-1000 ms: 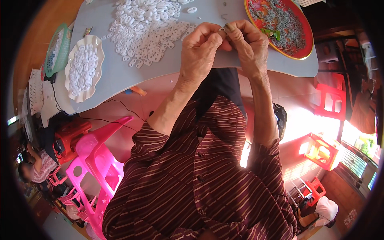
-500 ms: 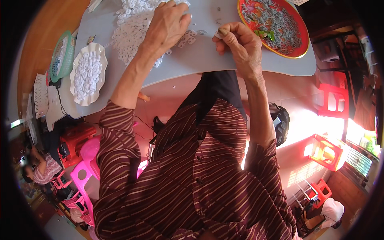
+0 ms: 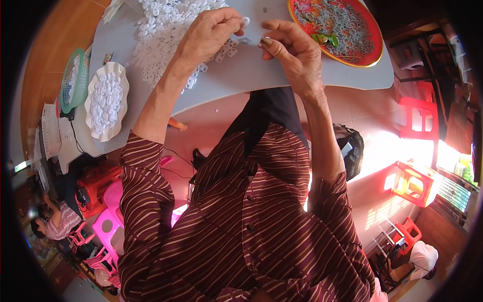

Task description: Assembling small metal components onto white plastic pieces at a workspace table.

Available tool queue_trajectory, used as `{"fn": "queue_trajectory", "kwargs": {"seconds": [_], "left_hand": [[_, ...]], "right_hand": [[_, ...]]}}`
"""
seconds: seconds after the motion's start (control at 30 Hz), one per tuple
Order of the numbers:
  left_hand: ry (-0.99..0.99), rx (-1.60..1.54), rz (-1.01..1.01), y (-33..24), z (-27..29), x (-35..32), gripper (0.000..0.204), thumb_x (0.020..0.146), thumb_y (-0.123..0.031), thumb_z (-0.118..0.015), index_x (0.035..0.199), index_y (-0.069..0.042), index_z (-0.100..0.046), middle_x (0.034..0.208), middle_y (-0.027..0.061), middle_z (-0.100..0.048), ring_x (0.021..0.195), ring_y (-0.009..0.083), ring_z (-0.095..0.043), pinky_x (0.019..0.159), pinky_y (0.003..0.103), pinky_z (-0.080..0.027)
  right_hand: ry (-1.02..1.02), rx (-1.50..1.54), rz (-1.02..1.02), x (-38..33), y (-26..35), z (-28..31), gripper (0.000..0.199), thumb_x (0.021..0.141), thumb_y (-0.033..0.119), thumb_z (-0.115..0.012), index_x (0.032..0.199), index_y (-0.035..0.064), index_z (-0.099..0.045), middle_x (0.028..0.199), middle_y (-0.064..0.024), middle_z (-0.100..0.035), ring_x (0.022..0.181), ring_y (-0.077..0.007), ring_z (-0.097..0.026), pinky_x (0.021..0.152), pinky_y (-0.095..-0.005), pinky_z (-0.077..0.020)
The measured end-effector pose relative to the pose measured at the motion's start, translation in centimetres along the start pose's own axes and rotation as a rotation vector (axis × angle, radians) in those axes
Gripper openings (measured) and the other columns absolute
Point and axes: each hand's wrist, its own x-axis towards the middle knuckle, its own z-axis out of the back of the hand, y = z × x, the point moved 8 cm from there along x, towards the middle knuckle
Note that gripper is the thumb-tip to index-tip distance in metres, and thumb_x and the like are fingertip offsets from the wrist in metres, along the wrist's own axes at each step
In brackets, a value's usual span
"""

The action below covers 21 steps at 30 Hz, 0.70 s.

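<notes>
A small white plastic piece (image 3: 245,21) sticks out from the pinched fingertips of my left hand (image 3: 211,35). That hand is over the right side of a heap of small white plastic pieces (image 3: 158,43) on the grey table (image 3: 241,73). My right hand (image 3: 297,55) faces it, thumb and forefinger pressed together; whatever they pinch is too small to make out. Close by on the right lies a red round tray (image 3: 334,56) with a yellow rim, full of small grey metal pieces (image 3: 352,32) and a bit of green (image 3: 324,39).
Left on the table, a white wavy-edged dish (image 3: 89,108) holds more white pieces, beside a green mesh basket (image 3: 68,93). Red stools (image 3: 418,118) and a dark bag (image 3: 354,151) are on the floor at right; pink chairs (image 3: 108,224) and another person (image 3: 60,221) at lower left.
My left hand has moved slightly right and turned, showing a white piece at its fingertips. The white bit at my right fingertips no longer shows. The whole view has shifted a little.
</notes>
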Motion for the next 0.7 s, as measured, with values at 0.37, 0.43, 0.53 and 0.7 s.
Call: {"fn": "queue_trajectory", "kwargs": {"seconds": [0.37,0.43,0.53,0.7], "left_hand": [[0.067,-0.210,0.033,-2.0,-1.7,-1.1,0.031,0.089,-0.029,-0.052,0.099,-0.001,-0.060,0.078,0.0044,-0.060,0.070,0.0116,-0.053,0.065,0.024,-0.044],[0.069,-0.151,0.014,-2.2,-1.5,-0.9,0.032,0.090,-0.031,-0.051,0.098,-0.001,-0.060,0.077,0.0040,-0.059,0.069,0.0115,-0.053,0.064,0.025,-0.044],[0.164,-0.047,-0.055,-2.7,-1.8,-0.7,0.032,0.090,-0.032,-0.050,0.096,-0.002,-0.059,0.075,0.0032,-0.058,0.067,0.0118,-0.052,0.062,0.026,-0.044],[0.229,0.117,-0.139,-3.4,-1.8,-0.4,0.033,0.091,-0.033,-0.049,0.091,-0.002,-0.059,0.069,0.0018,-0.055,0.064,0.0110,-0.050,0.058,0.026,-0.041]], "right_hand": [[0.026,0.001,0.014,-0.1,0.2,-0.2,0.032,0.083,0.003,-0.061,0.114,-0.0023,-0.053,0.084,-0.0061,-0.064,0.070,-0.0085,-0.058,0.066,-0.0208,-0.0489],[0.024,-0.002,0.019,-0.1,0.2,-0.1,0.032,0.083,0.002,-0.060,0.114,-0.0023,-0.053,0.085,-0.0065,-0.064,0.070,-0.0084,-0.058,0.066,-0.0208,-0.0489],[0.027,0.014,0.018,-0.1,0.0,-0.2,0.031,0.083,0.001,-0.059,0.114,-0.0021,-0.053,0.084,-0.0061,-0.064,0.070,-0.0081,-0.057,0.066,-0.0206,-0.0484],[0.058,-0.004,0.006,-0.2,0.1,-0.5,0.029,0.083,0.001,-0.058,0.112,-0.0016,-0.055,0.082,-0.0049,-0.063,0.069,-0.0075,-0.056,0.065,-0.0200,-0.0474]]}}
